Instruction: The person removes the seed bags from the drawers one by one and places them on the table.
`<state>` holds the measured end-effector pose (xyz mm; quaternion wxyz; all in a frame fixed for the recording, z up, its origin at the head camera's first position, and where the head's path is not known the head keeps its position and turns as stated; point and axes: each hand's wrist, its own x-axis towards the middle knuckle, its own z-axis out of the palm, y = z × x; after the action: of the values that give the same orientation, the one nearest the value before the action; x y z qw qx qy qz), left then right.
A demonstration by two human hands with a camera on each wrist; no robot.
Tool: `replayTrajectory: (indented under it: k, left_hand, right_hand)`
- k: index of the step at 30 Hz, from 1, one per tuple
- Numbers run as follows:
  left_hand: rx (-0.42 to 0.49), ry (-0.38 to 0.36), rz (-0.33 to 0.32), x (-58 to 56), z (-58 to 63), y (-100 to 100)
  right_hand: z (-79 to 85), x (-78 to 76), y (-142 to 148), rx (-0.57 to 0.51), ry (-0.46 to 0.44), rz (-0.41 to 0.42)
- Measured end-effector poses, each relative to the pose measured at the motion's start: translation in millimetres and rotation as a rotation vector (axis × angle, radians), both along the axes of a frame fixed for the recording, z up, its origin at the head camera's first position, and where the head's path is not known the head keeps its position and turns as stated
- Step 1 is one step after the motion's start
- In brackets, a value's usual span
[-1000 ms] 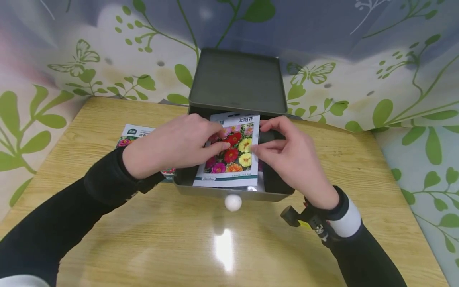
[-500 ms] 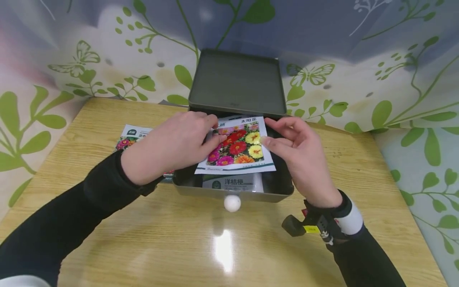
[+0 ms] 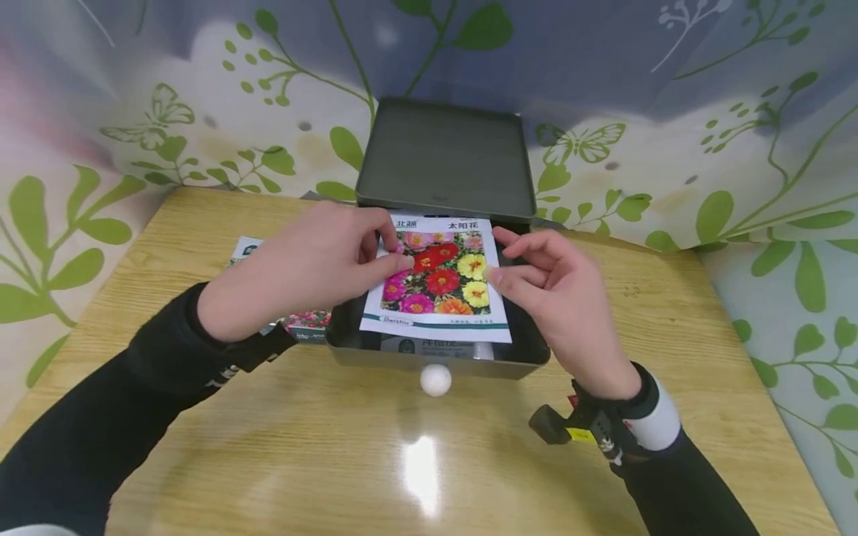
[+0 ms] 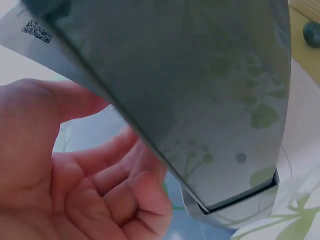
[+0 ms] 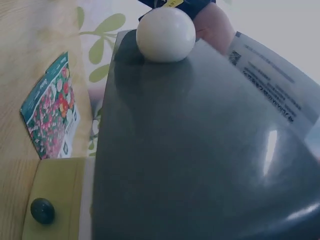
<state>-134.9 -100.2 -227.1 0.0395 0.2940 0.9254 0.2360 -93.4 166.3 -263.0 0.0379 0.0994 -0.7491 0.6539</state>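
Note:
A seed packet (image 3: 442, 279) printed with colourful flowers is held over the open dark grey box (image 3: 375, 358). My left hand (image 3: 308, 257) pinches its left edge, thumb on the printed front. At the opposite edge my right hand (image 3: 559, 290) pinches it between thumb and fingers. Below it, inside the box, part of a darker packet (image 3: 409, 345) shows. The left wrist view has the packet's back with a QR code (image 4: 37, 31) beyond the box's shiny wall (image 4: 200, 100). Printed text covers the packet's back (image 5: 275, 85) in the right wrist view.
The box lid (image 3: 444, 156) stands raised at the back, near a patterned curtain. A white round knob (image 3: 436, 380) sits on the box front. Left of the box, partly under my left arm, flower packaging (image 3: 308, 320) lies on the wooden table (image 3: 302, 432).
The packet first shifted up and tilted, uncovering the lettered packet below. It now lies straighter and lower, covering most of that one. My left hand has moved slightly left.

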Motion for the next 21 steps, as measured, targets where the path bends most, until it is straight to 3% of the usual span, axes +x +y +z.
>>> replayTrajectory:
  k: [8, 13, 21]
  left_hand:
    - [0.121, -0.041, 0.118, 7.6, 3.8, -11]
    - [0.258, -0.137, 0.172, 12.5, 2.5, -18]
    - [0.474, -0.281, 0.156, 20.5, -3.8, -36]
  right_hand:
    - [0.4, 11.0, -4, 0.154, 0.100, 0.058]
    - [3.6, 17.7, -8, 0.193, 0.143, 0.057]
    - [9.1, 31.1, -16, 0.220, 0.269, 0.109]
